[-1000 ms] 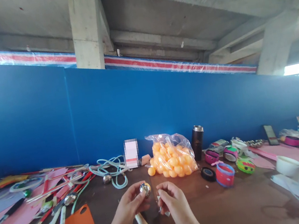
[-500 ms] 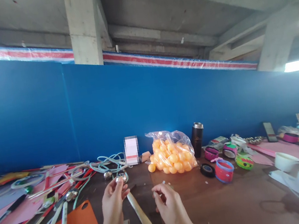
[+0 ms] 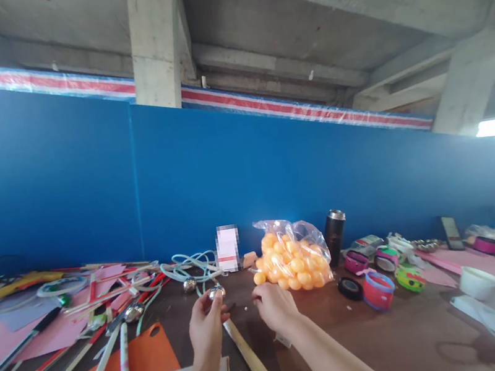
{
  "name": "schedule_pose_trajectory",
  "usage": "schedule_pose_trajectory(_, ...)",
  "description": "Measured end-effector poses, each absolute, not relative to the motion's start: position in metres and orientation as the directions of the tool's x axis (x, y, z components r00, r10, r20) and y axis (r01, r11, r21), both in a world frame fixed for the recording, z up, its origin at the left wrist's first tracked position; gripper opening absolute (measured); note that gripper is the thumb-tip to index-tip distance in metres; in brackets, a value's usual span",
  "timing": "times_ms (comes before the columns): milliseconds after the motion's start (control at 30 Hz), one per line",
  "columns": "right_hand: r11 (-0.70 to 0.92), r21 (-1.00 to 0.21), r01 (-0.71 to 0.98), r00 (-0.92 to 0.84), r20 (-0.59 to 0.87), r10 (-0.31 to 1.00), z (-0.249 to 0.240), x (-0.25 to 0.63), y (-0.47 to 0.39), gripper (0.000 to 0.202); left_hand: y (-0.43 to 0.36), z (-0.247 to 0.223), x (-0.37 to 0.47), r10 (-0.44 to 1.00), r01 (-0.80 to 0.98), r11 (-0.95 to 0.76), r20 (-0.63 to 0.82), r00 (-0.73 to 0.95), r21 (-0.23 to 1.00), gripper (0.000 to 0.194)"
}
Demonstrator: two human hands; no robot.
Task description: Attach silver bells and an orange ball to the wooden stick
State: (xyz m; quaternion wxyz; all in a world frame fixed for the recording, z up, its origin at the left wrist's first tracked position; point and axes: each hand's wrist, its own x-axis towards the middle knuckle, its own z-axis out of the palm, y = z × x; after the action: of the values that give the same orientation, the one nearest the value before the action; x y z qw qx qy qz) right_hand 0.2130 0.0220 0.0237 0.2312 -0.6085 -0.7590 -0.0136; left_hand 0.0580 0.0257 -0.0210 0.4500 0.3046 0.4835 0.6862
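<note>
- Left hand (image 3: 206,327) pinches the silver ball (image 3: 216,291) at its fingertips; a light, steady grip suits its smooth curve.
- Right hand (image 3: 274,308) curled, contents hidden; best kept clear of the ball bag (image 3: 295,264) just beyond.

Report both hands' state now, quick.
Left hand: closed, holding a shiny silver ball at the fingertips.
Right hand: curled, near the bag of orange balls; cannot tell whether it holds anything.
</note>
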Motion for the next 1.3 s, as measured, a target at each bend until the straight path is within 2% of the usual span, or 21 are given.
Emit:
schedule_pose_trajectory(167,0.245,-0.093,0.965,-0.21,0.289,0.934,0.015,0.198,0.033,0.022,0.025,-0.019,0.06,0.919,-0.332,-0.112,-0.03,-0.394,0.937,0.048)
schedule_pose_trajectory(367,0.249,0.044,0.967,-0.253,0.193,0.948,0.006,0.19,0.034,0.018,0.023,-0.017,0.062,0.927,-0.349,-0.103,-0.037,-0.373,0.932,0.05)
schedule_pose_trajectory(533,0.255,0.095,0.962,-0.266,0.138,0.954,0.001,0.186,0.039,0.017,0.024,-0.016,0.062,0.927,-0.341,-0.089,-0.047,-0.371,0.936,0.052)
schedule_pose_trajectory(667,0.263,0.066,0.963,-0.27,0.174,0.947,0.001,0.182,0.042,0.016,0.025,-0.02,0.062,0.931,-0.338,-0.087,-0.044,-0.363,0.937,0.052)
schedule_pose_trajectory(867,0.277,-0.11,0.955,-0.242,0.252,0.937,0.006,0.178,0.039,0.017,0.027,-0.024,0.063,0.932,-0.376,-0.107,-0.039,-0.361,0.92,0.05)
schedule_pose_trajectory(1033,0.273,-0.416,0.867,-0.117,0.363,0.925,0.014,0.187,0.038,0.013,0.027,-0.021,0.065,0.96,-0.524,-0.106,-0.05,-0.275,0.845,0.046)
schedule_pose_trajectory(1167,0.282,-0.704,0.651,0.039,0.402,0.915,0.024,0.207,0.032,0.009,0.027,-0.017,0.068,0.989,-0.661,-0.079,-0.024,-0.146,0.747,0.042)
schedule_pose_trajectory(1300,0.231,-0.906,0.354,0.12,0.289,0.95,0.025,0.224,0.014,0.023,0.02,-0.011,0.071,0.996,-0.715,-0.048,-0.023,-0.089,0.697,0.046)
